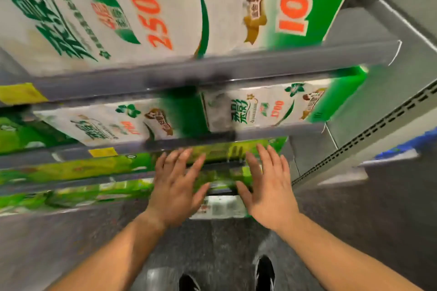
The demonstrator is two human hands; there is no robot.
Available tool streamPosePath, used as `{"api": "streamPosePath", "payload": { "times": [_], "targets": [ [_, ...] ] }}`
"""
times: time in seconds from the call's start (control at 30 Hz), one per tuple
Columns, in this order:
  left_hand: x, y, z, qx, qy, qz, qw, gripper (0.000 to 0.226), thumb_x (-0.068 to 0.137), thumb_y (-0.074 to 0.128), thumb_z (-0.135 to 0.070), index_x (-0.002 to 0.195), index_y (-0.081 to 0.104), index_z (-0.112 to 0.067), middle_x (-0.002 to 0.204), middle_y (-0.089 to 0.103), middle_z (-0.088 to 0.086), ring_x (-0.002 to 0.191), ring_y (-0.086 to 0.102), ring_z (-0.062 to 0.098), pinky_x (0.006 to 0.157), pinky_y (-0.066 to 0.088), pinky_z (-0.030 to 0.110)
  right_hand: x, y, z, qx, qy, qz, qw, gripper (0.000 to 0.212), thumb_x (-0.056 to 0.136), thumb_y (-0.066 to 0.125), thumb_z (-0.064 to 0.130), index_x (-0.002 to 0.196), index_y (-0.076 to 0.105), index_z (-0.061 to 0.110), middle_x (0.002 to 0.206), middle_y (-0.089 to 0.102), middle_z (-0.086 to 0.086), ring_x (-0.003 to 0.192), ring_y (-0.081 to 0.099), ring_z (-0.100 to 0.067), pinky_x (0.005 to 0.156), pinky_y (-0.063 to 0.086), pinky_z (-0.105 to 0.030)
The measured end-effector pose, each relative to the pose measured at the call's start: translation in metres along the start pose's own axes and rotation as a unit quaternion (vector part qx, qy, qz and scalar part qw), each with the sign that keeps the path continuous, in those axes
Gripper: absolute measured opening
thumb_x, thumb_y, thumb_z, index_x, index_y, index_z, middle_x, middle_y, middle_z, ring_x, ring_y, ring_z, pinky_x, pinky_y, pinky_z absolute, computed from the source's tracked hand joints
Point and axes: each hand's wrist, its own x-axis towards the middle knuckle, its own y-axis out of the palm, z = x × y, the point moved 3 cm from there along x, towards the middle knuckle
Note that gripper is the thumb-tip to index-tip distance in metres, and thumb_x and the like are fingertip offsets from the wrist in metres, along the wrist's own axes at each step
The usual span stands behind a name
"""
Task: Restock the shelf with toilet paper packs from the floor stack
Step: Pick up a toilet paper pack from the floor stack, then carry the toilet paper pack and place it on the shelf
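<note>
Both my hands reach down in front of the lower shelves with fingers spread and straight. My left hand (176,186) and my right hand (267,184) flank a green toilet paper pack (221,172) that lies low between them; whether the palms touch it is blurred. A white end of a pack (220,207) shows just below the hands. Large white-and-green toilet paper packs (142,7) fill the top shelf, and smaller ones (260,106) stand on the shelf under it.
Grey shelf rails (212,71) cross the view, with yellow price tags (21,93) at the left. A perforated grey upright (366,139) bounds the shelves on the right. Dark speckled floor (212,243) and my black shoes (264,271) lie below.
</note>
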Motion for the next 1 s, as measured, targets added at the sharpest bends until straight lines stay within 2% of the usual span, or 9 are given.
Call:
{"api": "streamPosePath", "payload": {
  "times": [0.1,0.2,0.37,0.57,0.63,0.7,0.8,0.9,1.0],
  "targets": [
    [-0.038,0.087,0.005,-0.009,-0.039,0.116,0.992,0.065,0.092,0.048,-0.058,0.142,0.056,-0.019,0.141,0.046,0.015,0.132,0.041,0.039,0.114,0.024,0.055,-0.027,0.079,-0.027,-0.018,0.023,0.094,0.995,0.069,0.09,0.05,0.055,0.144,0.05,0.012,0.156,0.038,-0.02,0.144,0.034,-0.043,0.115,0.024,-0.06],
    [-0.077,0.179,0.016,-0.018,-0.088,0.192,0.977,0.069,0.091,0.043,-0.062,0.146,0.049,-0.02,0.141,0.048,0.015,0.131,0.041,0.04,0.109,0.036,0.064,-0.048,0.163,-0.059,-0.01,0.033,0.148,0.988,0.071,0.089,0.047,0.057,0.142,0.055,0.01,0.152,0.045,-0.021,0.14,0.041,-0.045,0.113,0.026,-0.06],
    [-0.129,0.331,0.031,-0.011,-0.127,0.27,0.954,0.075,0.091,0.042,-0.065,0.148,0.044,-0.017,0.144,0.052,0.017,0.131,0.041,0.04,0.111,0.025,0.059,-0.066,0.31,-0.119,-0.045,0.053,0.203,0.977,0.079,0.088,0.039,0.063,0.149,0.045,0.014,0.158,0.037,-0.02,0.147,0.026,-0.041,0.118,0.022,-0.061],
    [-0.142,0.496,0.067,0.008,-0.117,0.344,0.932,0.093,0.08,0.043,-0.078,0.15,0.044,-0.016,0.15,0.047,0.018,0.137,0.04,0.042,0.111,0.025,0.063,-0.062,0.465,-0.173,-0.055,0.067,0.265,0.96,0.084,0.082,0.039,0.066,0.145,0.047,0.011,0.151,0.044,-0.025,0.14,0.039,-0.048,0.108,0.031,-0.072],
    [-0.139,0.538,0.076,0.019,-0.107,0.376,0.92,0.106,0.075,0.04,-0.083,0.157,0.031,-0.016,0.159,0.036,0.018,0.145,0.032,0.042,0.115,0.026,0.068,-0.066,0.508,-0.185,-0.058,0.067,0.299,0.95,0.09,0.078,0.042,0.071,0.146,0.045,0.013,0.152,0.044,-0.026,0.14,0.039,-0.048,0.106,0.031,-0.073],
    [-0.137,0.574,0.087,0.047,-0.084,0.396,0.913,0.118,0.076,0.045,-0.086,0.162,0.0,-0.019,0.17,0.002,0.013,0.154,0.005,0.039,0.121,0.006,0.066,-0.069,0.546,-0.194,-0.063,0.062,0.32,0.943,0.101,0.074,0.049,0.077,0.154,0.035,0.016,0.16,0.03,-0.025,0.148,0.026,-0.047,0.112,0.023,-0.074],
    [-0.141,0.616,0.097,0.079,-0.072,0.442,0.891,0.134,0.072,0.053,-0.09,0.149,-0.038,-0.027,0.153,-0.041,0.002,0.151,-0.027,0.033,0.119,-0.014,0.062,-0.073,0.59,-0.21,-0.09,0.048,0.344,0.933,0.119,0.077,0.054,0.082,0.16,-0.012,0.028,0.167,-0.018,-0.016,0.153,-0.016,-0.04,0.117,-0.009,-0.065],
    [-0.149,0.646,0.105,0.068,-0.069,0.444,0.891,0.142,0.069,0.063,-0.086,0.14,-0.047,-0.031,0.147,-0.051,0.007,0.142,-0.044,0.032,0.116,-0.02,0.063,-0.069,0.614,-0.22,-0.101,0.03,0.365,0.925,0.129,0.074,0.061,0.082,0.153,-0.03,0.033,0.162,-0.031,-0.015,0.149,-0.029,-0.037,0.116,-0.015,-0.062],
    [-0.15,0.667,0.108,0.043,-0.065,0.424,0.903,0.146,0.069,0.073,-0.076,0.143,-0.046,-0.035,0.156,-0.046,0.01,0.145,-0.039,0.033,0.113,-0.024,0.058,-0.061,0.633,-0.227,-0.117,0.019,0.361,0.925,0.131,0.073,0.063,0.08,0.15,-0.032,0.034,0.162,-0.029,-0.017,0.148,-0.029,-0.039,0.117,-0.015,-0.063]
  ]
}}
